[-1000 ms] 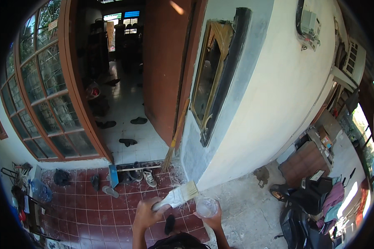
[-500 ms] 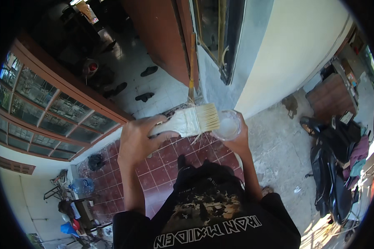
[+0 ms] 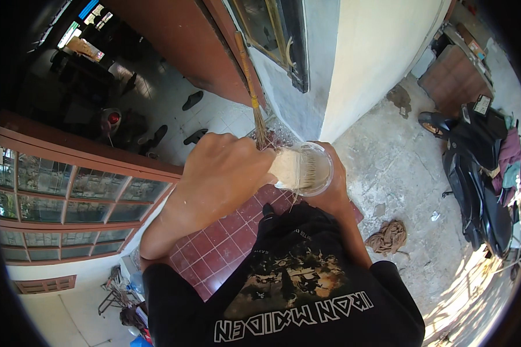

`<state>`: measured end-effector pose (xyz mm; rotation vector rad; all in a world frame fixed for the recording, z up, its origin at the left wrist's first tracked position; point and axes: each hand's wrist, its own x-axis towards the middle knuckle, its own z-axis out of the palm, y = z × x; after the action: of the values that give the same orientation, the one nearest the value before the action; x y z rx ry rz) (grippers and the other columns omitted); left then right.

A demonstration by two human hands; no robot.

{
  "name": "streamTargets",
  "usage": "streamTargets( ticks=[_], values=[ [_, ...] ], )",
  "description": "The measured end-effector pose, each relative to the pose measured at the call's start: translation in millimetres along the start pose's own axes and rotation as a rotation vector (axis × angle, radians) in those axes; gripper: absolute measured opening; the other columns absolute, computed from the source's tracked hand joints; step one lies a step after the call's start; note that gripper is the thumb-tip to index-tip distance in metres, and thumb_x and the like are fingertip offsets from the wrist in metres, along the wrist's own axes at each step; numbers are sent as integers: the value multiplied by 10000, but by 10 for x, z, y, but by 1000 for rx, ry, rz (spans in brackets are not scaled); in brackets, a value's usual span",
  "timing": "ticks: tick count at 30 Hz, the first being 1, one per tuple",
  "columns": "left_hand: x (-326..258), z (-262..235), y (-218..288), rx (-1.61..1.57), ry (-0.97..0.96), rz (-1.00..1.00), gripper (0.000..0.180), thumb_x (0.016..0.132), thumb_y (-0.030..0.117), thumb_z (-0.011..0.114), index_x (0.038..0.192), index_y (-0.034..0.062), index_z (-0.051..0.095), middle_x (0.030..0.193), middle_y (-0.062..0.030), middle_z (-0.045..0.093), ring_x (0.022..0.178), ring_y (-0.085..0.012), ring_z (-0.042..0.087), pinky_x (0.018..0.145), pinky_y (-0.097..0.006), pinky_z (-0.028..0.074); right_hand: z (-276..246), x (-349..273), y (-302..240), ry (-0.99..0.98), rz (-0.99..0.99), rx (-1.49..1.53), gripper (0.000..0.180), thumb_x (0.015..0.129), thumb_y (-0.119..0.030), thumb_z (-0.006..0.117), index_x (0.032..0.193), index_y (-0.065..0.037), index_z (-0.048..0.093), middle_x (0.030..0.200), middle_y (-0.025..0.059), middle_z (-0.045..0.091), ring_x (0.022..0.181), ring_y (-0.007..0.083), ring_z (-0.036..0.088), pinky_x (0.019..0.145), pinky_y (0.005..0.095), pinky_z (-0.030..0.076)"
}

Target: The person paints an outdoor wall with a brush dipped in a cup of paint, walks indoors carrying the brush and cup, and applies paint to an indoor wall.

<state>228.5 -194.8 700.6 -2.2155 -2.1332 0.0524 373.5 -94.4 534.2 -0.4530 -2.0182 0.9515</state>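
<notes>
Now the brush (image 3: 286, 168) left grip (image 3: 228, 165) holds has entered the cup (image 3: 326, 173) right grip (image 3: 335, 196) holds.

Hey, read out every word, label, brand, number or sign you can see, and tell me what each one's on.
Shirt: large white-outlined lettering, clear enough to read, but I don't copy out printed words.
Shirt, smaller print: too small to read.
Pale plate on the motorbike: marks too small to read.
Brush and cup: no lettering I can make out.
</notes>
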Motion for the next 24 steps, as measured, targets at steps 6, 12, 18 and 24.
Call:
streamTargets(
  ticks=[6, 12, 18, 24],
  values=[
    [93, 51, 171, -2, 24, 247, 78, 668, 81, 627, 743, 70, 612, 656, -79, 579, 674, -243, 605, 582, -351, 434, 138, -71, -169, 66, 155, 165, 657, 500, -199, 839, 1054, -45, 521, 976, 98, 565, 899, 273, 571, 769, 363, 456],
    [209, 68, 340, -11, -156, 198, 53, 606, 27, 657, 627, 62, 623, 636, -103, 610, 649, -226, 636, 545, -290, 465, 225, -176, -141, 69, 203, 68, 658, 526, -201, 832, 1056, -32, 481, 971, 112, 561, 886, 232, 577, 756, 345, 455],
    [207, 265, 394, -4, -140, 232, 34, 624, 48, 655, 652, 49, 634, 650, -97, 616, 673, -202, 641, 557, -280, 472, 242, -284, -122, 28, 222, 3, 688, 524, -219, 831, 1069, -22, 460, 980, 124, 553, 901, 239, 569, 774, 362, 443],
    [235, 317, 380, 9, -136, 276, 21, 633, 47, 646, 654, 47, 642, 658, -87, 622, 681, -202, 642, 573, -281, 476, 246, -334, -61, -53, 335, -49, 736, 510, -249, 835, 1088, -13, 447, 1007, 134, 527, 916, 260, 549, 787, 380, 428]
  ],
)
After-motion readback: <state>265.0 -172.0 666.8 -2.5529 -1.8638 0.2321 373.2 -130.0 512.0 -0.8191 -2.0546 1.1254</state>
